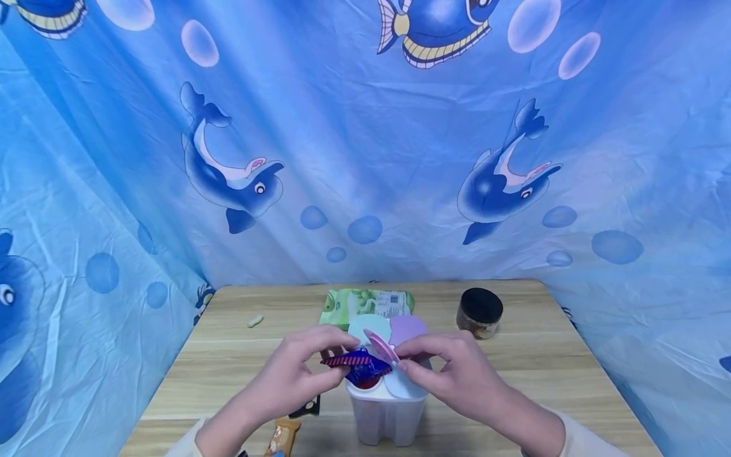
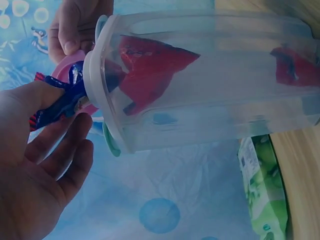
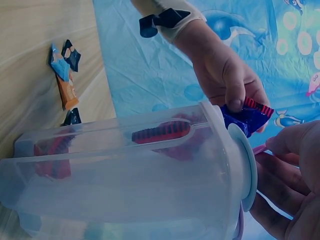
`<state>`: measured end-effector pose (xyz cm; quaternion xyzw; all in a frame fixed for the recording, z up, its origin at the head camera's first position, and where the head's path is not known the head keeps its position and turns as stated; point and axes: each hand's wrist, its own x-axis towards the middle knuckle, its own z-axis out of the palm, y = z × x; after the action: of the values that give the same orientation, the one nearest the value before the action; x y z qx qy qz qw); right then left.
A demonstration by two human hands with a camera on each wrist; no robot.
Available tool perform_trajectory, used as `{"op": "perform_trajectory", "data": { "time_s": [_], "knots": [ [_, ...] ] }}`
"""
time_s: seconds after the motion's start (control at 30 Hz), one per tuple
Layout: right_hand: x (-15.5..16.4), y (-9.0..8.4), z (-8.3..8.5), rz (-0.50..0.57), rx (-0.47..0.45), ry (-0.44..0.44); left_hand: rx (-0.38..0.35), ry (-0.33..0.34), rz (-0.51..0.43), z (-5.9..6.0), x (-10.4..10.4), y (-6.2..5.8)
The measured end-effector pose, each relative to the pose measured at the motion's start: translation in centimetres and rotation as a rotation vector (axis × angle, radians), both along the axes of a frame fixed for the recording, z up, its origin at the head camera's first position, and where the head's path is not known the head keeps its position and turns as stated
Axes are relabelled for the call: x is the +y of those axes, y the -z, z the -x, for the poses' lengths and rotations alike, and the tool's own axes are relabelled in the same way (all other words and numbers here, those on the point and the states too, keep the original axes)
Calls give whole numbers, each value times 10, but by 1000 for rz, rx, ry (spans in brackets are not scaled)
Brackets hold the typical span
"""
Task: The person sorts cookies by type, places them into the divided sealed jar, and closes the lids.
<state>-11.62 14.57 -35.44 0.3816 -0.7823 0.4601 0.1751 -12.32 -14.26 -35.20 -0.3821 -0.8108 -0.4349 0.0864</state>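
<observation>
Left hand (image 1: 288,368): grip narrow, pinching a blue packet (image 1: 368,369), crinkly foil with striped ends, at the open mouth of the tub (image 1: 384,416).
Right hand (image 1: 457,365): pinches the tilted pink lid (image 1: 381,346), a smooth disc.
Snag risk: the packet's broad end might catch the rim.
Lid risk: slipping fingertips could let it drop onto the foil.
Tub walls: tall, translucent plastic.
Counter (image 1: 548,355): wood-grained.
</observation>
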Motion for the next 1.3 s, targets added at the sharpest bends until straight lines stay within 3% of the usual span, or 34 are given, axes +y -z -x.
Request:
{"op": "perform_trajectory", "data": {
  "time_s": [0.13, 0.33, 0.43, 0.6, 0.83, 1.13, 1.2, 1.3],
  "knots": [
    [0, 0, 1, -1, 12, -2, 111, 31, 79, 1, 2, -2],
    [0, -1, 1, -13, 8, 12, 312, 3, 218, 1, 6, -6],
    [0, -1, 1, -7, 9, 14, 377, -9, 291, 1, 10, -9],
    [0, -1, 2, -1, 27, 5, 330, -14, 362, 1, 13, -13],
    [0, -2, 3, -7, 37, 6, 252, 6, 381, 4, 17, -16],
    [1, -1, 3, -1, 15, -4, 338, 52, 535, 8, 28, -18],
    [1, 0, 3, 6, 13, -10, 321, 41, 516, 8, 30, -16],
    [2, 0, 3, 16, 18, -13, 287, -1, 400, 6, 29, -11]
  ]
}}
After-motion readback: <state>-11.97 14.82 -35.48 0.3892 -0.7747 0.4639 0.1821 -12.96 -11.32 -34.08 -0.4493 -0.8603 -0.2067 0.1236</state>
